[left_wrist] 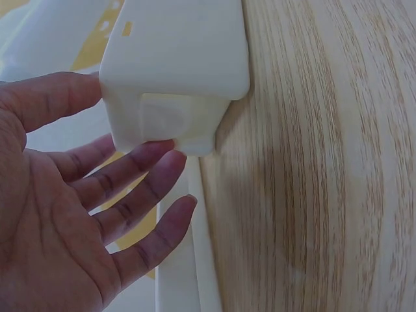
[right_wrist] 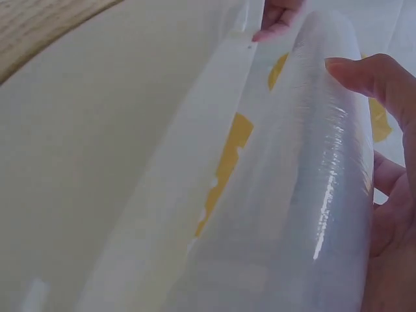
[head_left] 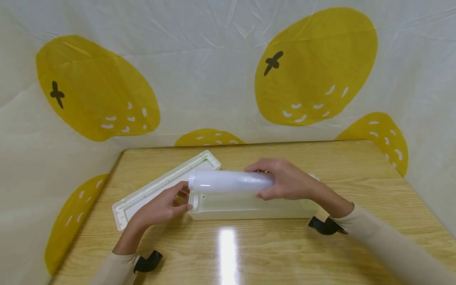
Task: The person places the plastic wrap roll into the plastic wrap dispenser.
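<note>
A roll of plastic wrap (head_left: 228, 181) lies level above the open side of a long white box (head_left: 249, 213). My right hand (head_left: 285, 180) grips the roll near its right end, thumb on the near side and fingers over the far side. The right wrist view shows glossy film on the roll (right_wrist: 325, 169), beside the box's inner wall. At the box's left end, my left hand (head_left: 160, 206) holds the corners between thumb and fingers. The left wrist view shows the thumb and fingertips touching the box's end (left_wrist: 175, 58). Behind the left hand lies a white lid (head_left: 160, 182), inner side up.
The wooden table (head_left: 267, 249) carries the box and lid. A white curtain (head_left: 206, 91) printed with yellow fruit hangs behind it and along its sides. Black wrist mounts (head_left: 147, 262) stick out below both sleeves.
</note>
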